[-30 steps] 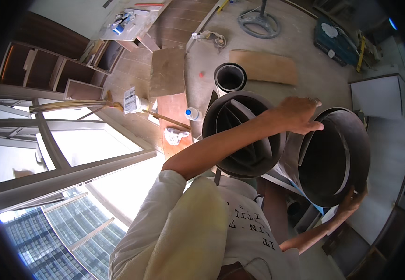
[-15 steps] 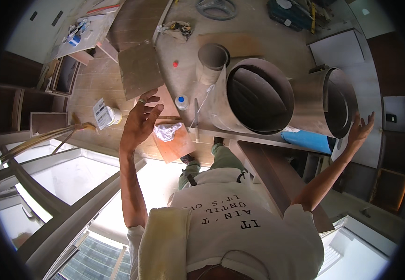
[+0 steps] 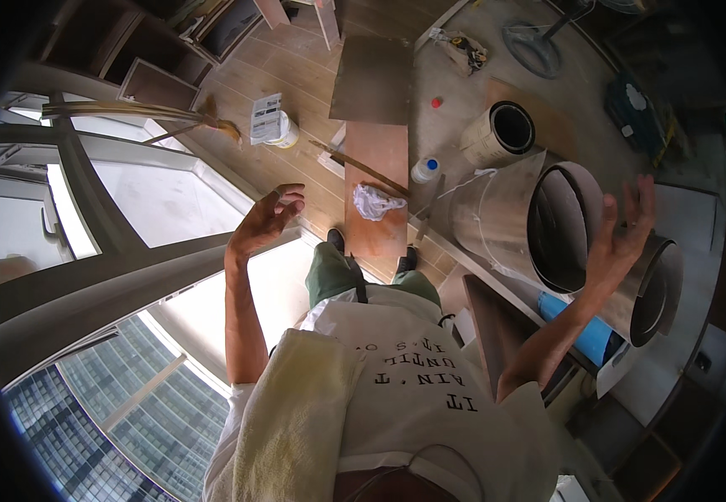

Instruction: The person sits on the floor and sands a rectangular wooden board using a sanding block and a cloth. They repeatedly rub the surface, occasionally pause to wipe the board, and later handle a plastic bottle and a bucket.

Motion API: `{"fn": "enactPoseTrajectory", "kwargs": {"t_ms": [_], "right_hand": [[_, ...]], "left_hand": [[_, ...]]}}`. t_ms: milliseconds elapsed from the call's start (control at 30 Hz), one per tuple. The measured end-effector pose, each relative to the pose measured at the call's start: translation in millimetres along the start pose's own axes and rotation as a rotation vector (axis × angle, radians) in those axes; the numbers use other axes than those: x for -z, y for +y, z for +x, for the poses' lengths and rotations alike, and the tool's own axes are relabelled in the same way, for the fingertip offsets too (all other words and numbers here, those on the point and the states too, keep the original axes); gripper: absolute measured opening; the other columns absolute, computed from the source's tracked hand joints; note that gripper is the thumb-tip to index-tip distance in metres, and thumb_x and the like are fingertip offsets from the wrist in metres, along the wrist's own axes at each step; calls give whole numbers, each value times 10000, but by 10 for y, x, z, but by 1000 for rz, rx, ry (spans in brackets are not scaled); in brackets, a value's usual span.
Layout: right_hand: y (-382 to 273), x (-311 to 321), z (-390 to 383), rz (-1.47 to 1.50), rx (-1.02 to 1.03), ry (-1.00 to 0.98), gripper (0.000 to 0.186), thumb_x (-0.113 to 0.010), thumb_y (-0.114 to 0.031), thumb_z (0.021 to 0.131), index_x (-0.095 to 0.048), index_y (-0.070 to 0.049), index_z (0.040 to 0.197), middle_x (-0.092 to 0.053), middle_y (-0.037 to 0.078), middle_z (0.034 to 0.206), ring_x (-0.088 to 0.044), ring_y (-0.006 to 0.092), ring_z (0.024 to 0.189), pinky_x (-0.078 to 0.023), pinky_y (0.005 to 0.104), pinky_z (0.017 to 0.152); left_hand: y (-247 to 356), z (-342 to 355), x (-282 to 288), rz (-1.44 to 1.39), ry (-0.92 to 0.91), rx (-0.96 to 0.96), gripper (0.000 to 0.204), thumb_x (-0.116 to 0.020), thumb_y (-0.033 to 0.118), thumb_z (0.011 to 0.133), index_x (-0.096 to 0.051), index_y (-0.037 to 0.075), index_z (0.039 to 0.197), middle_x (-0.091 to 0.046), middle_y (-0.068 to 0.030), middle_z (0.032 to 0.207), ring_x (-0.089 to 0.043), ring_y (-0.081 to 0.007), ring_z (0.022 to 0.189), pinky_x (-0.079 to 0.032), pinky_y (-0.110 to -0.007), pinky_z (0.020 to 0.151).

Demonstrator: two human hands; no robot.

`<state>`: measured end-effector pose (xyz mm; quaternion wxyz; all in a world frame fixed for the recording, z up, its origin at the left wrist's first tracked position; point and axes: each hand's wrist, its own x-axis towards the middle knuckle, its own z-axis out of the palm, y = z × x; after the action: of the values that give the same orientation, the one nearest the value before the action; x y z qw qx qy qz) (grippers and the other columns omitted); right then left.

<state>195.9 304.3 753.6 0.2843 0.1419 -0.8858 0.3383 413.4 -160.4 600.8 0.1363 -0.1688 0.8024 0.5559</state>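
Note:
My left hand (image 3: 267, 219) is raised over the floor by the window side, with nothing in it and its fingers apart, loosely bent. On the right, my right hand (image 3: 625, 234) holds nothing either; its fingers spread upward. In the picture it overlaps the gap between a large rolled sheet (image 3: 490, 219) and another rolled sheet (image 3: 657, 293); whether it touches either cannot be made out. Just beyond the large roll stands a smaller roll (image 3: 480, 140). A blue cylinder (image 3: 595, 341) lies partly behind my right forearm.
Between my feet runs a reddish-brown board (image 3: 379, 146) bearing a crumpled white plastic bag (image 3: 377, 202) and a wooden strip (image 3: 361, 170). A blue-capped bottle (image 3: 424, 171) stands beside it. A white bucket (image 3: 286, 134) and a broom (image 3: 222, 124) are at the left, near windows (image 3: 153, 192).
The view has swung left, so the rolls and board now appear farther right. My right hand appears raised in front of the rolls. Both hands stay empty.

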Motion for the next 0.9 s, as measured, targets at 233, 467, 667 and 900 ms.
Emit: {"fn": "enactPoseTrajectory", "kwargs": {"t_ms": [233,467,667,900], "right_hand": [[-917,-1143,-570,33,-134,-214,599,-712,-160,971,-469,-60,1509,-550,169,1475,-621,335,1268,-481,460,1059],[-1836,-1268,-747,-111,-315,-431,599,-709,-170,972,-478,-115,1522,-558,158,1469,-631,337,1234,-504,489,1030],[-1755,-1162,-516,-169,-229,-285,597,-710,-226,982,-476,-84,1512,-581,168,1444,-635,343,1227,-499,482,1035],[-1672,-1810,-608,-60,-293,-302,611,-708,-87,949,-483,-93,1517,-578,201,1417,-654,364,1172,-537,469,970]], "left_hand": [[-653,1080,1391,128,70,32,444,-589,237,1057,-524,2,1428,-672,-136,1218,-682,-225,1085,-527,-350,938],[-571,1834,2390,80,123,25,482,-576,328,1062,-546,58,1460,-693,-162,1284,-714,-257,1080,-526,-371,953],[-629,1978,2568,133,134,44,486,-576,351,1052,-563,50,1433,-690,-196,1283,-721,-262,1087,-532,-375,974],[-702,2371,3110,152,-209,177,541,-507,453,1084,-500,101,1494,-646,-118,1345,-672,-254,1177,-496,-394,1019]]}}
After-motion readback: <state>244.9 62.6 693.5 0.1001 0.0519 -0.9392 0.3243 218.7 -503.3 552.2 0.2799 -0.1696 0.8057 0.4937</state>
